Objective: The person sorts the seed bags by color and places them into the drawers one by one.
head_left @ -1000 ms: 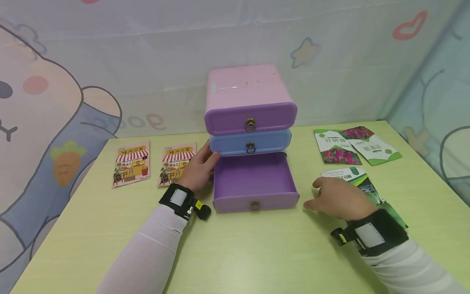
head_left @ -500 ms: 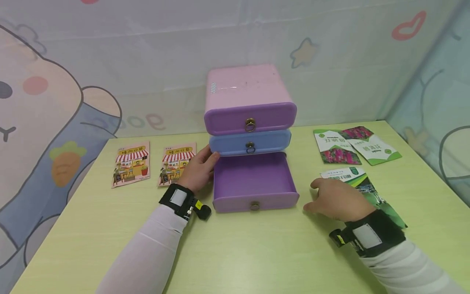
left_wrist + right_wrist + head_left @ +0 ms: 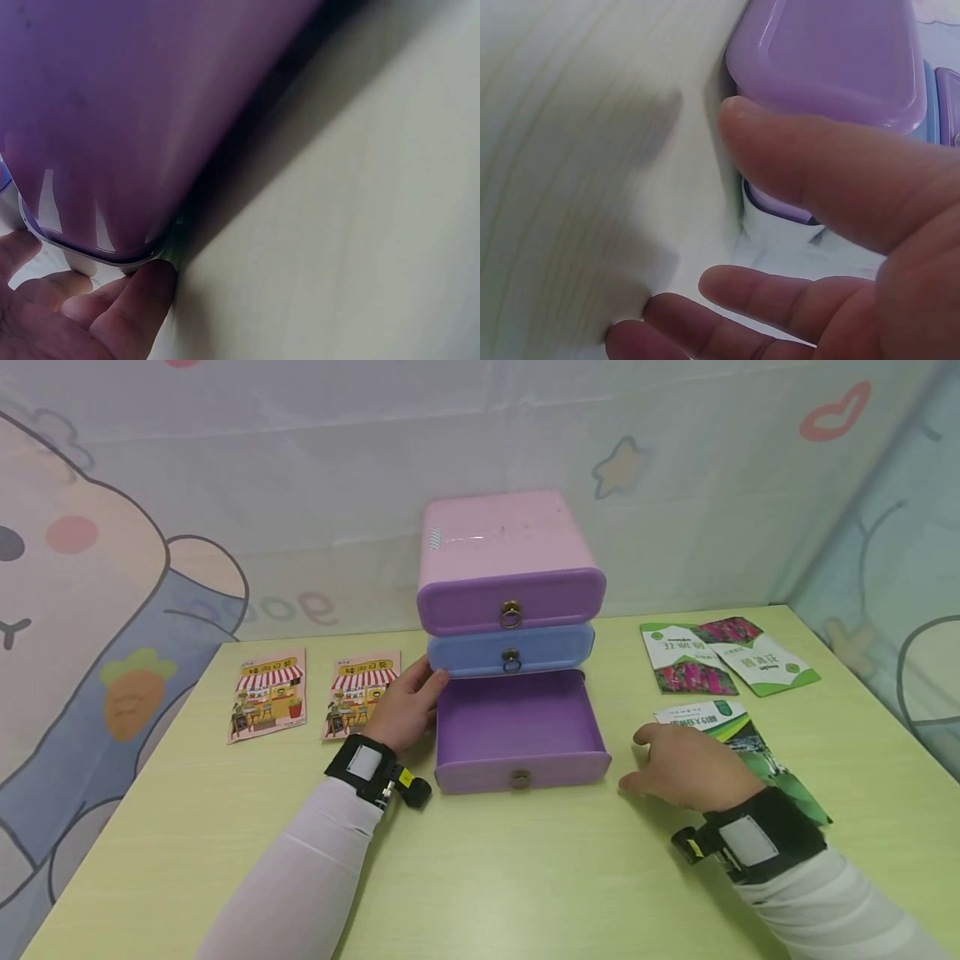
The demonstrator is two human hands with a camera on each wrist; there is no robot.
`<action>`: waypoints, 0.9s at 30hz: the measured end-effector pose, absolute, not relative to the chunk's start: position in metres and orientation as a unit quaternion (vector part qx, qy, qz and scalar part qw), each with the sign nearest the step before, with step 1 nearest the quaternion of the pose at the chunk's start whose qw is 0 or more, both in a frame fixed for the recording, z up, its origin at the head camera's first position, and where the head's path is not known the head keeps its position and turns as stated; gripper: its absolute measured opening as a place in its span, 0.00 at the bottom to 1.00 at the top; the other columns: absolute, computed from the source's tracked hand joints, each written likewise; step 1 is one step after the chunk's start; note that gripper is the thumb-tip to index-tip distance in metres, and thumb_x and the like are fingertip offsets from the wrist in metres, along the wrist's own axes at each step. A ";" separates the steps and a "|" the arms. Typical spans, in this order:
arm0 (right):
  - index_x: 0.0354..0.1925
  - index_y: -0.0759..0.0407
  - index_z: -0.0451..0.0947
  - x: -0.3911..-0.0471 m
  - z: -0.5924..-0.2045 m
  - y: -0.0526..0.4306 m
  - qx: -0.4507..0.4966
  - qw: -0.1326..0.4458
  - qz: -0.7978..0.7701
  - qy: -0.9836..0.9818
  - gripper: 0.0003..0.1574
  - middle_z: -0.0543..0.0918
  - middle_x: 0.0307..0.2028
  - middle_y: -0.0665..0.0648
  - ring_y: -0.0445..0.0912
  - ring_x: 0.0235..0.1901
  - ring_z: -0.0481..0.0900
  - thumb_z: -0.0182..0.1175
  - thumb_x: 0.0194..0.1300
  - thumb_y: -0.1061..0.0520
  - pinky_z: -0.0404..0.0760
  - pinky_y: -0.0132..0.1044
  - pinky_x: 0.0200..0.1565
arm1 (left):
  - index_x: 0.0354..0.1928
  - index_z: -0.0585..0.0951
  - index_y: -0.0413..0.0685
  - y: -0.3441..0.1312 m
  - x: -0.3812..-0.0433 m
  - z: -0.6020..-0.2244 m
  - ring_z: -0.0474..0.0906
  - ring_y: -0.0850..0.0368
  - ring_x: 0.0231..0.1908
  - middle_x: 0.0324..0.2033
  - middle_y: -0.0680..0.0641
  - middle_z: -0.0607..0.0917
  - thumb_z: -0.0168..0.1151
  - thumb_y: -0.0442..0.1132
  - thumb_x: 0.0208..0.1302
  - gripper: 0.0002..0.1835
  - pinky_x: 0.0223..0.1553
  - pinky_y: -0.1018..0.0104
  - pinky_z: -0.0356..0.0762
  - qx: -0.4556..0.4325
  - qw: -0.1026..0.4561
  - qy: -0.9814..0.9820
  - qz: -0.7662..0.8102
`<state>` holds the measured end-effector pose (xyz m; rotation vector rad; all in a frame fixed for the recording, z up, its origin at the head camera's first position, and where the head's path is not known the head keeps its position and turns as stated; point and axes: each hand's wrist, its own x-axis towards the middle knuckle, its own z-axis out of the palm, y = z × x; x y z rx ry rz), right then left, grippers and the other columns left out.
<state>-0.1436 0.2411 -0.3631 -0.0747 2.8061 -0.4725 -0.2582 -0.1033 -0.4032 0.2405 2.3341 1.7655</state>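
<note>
A small chest of drawers (image 3: 498,539) with a pink top stands at the back middle in the head view. Its lowest purple drawer (image 3: 517,727) is pulled out, with nothing inside; the blue drawer (image 3: 480,653) and the top purple drawer (image 3: 465,610) are closed. My left hand (image 3: 405,710) rests its fingers against the chest's left side, at the rim of the casing in the left wrist view. To the right of the pulled-out drawer, my right hand (image 3: 693,768) hovers low with thumb and fingers spread, holding nothing. It partly covers a green seed packet (image 3: 795,793).
Two pink packets with a shop picture, a left one (image 3: 268,697) and a right one (image 3: 352,689), lie left of the chest. Two flower seed packets, one in front (image 3: 690,656) and one behind (image 3: 765,660), overlap at the back right. A printed cloth (image 3: 360,485) hangs behind the table (image 3: 480,877).
My right hand has shifted very slightly to the left. The left hand, the chest, its drawers and the packets have stayed in place.
</note>
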 end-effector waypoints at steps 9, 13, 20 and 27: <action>0.65 0.75 0.72 -0.155 -0.366 0.275 0.006 0.128 -0.127 0.984 0.53 0.82 0.58 0.76 0.69 0.52 0.83 0.71 0.60 0.35 0.85 0.64 0.47 | 0.83 0.60 0.69 -0.103 -0.258 -0.400 0.70 0.42 0.75 0.80 0.48 0.66 0.52 0.57 0.82 0.33 0.71 0.44 0.77 0.083 0.104 0.788 0.601; 0.51 0.77 0.76 -0.160 -0.373 0.310 0.028 0.142 -0.101 0.984 0.49 0.83 0.39 0.70 0.59 0.35 0.82 0.69 0.60 0.32 0.84 0.54 0.32 | 0.83 0.60 0.69 -0.102 -0.256 -0.399 0.70 0.42 0.75 0.80 0.48 0.66 0.53 0.58 0.81 0.33 0.70 0.44 0.77 0.077 0.106 0.788 0.602; 0.41 0.72 0.80 -0.161 -0.373 0.336 0.037 0.184 -0.101 0.977 0.49 0.82 0.32 0.61 0.53 0.32 0.79 0.65 0.59 0.24 0.83 0.49 0.32 | 0.83 0.60 0.68 -0.102 -0.255 -0.398 0.70 0.42 0.75 0.80 0.47 0.66 0.53 0.58 0.81 0.33 0.70 0.45 0.77 0.078 0.105 0.789 0.601; 0.35 0.71 0.77 -0.158 -0.370 0.348 0.064 0.165 -0.109 0.978 0.48 0.81 0.29 0.61 0.54 0.29 0.78 0.71 0.53 0.26 0.79 0.47 0.29 | 0.83 0.60 0.68 -0.101 -0.255 -0.398 0.71 0.42 0.74 0.80 0.47 0.67 0.53 0.58 0.81 0.33 0.70 0.46 0.78 0.077 0.103 0.791 0.598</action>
